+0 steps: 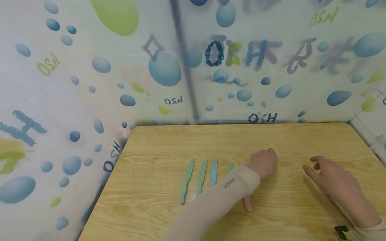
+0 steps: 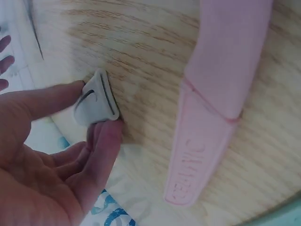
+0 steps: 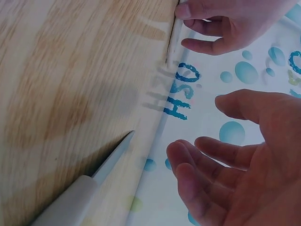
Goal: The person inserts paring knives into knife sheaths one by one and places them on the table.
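Note:
My left hand (image 1: 264, 163) pinches a white knife sheath (image 2: 96, 101) between thumb and fingers, its slotted mouth facing the camera in the left wrist view. Beside it lies a pink knife (image 2: 207, 113) with its blade in a pink cover; the left sleeve hides part of it in the head view. My right hand (image 1: 334, 179) hovers to the right, fingers apart and loosely bent, holding nothing. A knife with a pale handle (image 3: 68, 202) and a bare, pointed blade (image 3: 114, 156) appears at the lower left of the right wrist view.
Left of the pink knife, two green knives (image 1: 187, 180), a blue knife (image 1: 214, 170) and another green knife (image 1: 230, 166) form a row on the wooden table (image 1: 144, 167). The left forearm (image 1: 211, 204) crosses over part of it. A patterned wall covering (image 1: 169, 110) stands behind the table.

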{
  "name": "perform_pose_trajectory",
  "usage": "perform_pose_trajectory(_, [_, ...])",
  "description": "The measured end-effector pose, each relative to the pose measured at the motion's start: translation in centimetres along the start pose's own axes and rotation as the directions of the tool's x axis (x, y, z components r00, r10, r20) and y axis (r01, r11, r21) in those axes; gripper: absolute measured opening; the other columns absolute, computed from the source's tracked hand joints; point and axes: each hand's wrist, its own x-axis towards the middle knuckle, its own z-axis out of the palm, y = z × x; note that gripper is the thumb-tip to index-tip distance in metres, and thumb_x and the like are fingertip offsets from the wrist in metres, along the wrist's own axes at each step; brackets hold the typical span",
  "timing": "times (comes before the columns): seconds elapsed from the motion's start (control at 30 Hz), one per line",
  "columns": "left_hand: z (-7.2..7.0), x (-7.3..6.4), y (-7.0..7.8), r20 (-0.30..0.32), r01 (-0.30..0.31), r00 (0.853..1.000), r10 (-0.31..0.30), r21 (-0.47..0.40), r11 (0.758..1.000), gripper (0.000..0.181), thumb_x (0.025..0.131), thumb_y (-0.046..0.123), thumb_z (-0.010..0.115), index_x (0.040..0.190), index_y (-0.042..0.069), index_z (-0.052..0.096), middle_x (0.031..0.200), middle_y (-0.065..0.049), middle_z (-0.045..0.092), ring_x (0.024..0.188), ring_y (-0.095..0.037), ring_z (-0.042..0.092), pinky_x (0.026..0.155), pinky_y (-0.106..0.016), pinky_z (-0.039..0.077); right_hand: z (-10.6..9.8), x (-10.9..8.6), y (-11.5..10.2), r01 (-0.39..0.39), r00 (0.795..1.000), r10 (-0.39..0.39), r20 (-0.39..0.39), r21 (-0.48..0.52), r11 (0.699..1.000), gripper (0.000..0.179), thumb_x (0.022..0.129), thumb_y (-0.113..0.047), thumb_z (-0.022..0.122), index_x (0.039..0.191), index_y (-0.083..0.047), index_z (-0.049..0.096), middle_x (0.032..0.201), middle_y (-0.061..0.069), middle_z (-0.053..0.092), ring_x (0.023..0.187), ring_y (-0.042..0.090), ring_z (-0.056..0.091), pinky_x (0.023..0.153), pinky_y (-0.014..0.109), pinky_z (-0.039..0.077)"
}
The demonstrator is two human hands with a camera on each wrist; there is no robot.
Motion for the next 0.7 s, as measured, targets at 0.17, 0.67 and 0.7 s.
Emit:
perform_pose_trajectory(0.17, [0.0, 0.4, -0.8, 0.041, -0.049, 0.998, 0.051, -0.039, 0.998, 0.007, 0.104, 0.027, 0.062, 0.101, 0.022, 0.065, 0.081, 0.006, 0.059, 0.069, -0.01, 0.054, 0.06, -0.027, 0.047, 0.2, 0.1, 0.0, -0.001, 1.0, 0.001, -0.003, 0.006, 1.0, 0.075, 0.105, -0.052, 0.054, 0.134, 0.017, 0.047, 0.112, 0.036, 0.064, 0.093, 0.054, 0.063, 0.062, 0.059, 0.051])
perform_pose_trajectory(0.67, [-1.5, -1.6, -3.3, -0.108, -0.191, 0.981, 0.159, -0.456, 0.869, 0.021, 0.099, 0.026, 0.073, 0.119, 0.018, 0.068, 0.092, 0.011, 0.069, 0.065, -0.002, 0.055, 0.053, -0.016, 0.046, 1.0, -0.8, 2.5, -0.023, 0.996, 0.021, 0.09, 0.014, 1.0, 0.081, 0.106, -0.056, 0.048, 0.13, 0.021, 0.048, 0.107, 0.036, 0.065, 0.082, 0.041, 0.068, 0.064, 0.053, 0.054])
perform_pose_trajectory(0.7, [-1.9, -2.0, -3.7, -0.104, -0.181, 0.983, 0.148, -0.543, 0.82, 0.022, 0.1, 0.023, 0.072, 0.12, 0.017, 0.066, 0.094, 0.01, 0.071, 0.067, -0.001, 0.058, 0.054, -0.016, 0.047, 1.1, -0.9, 2.9, -0.029, 0.995, 0.027, 0.095, 0.012, 1.0, 0.081, 0.106, -0.056, 0.048, 0.13, 0.021, 0.048, 0.106, 0.036, 0.065, 0.081, 0.039, 0.068, 0.063, 0.053, 0.054])
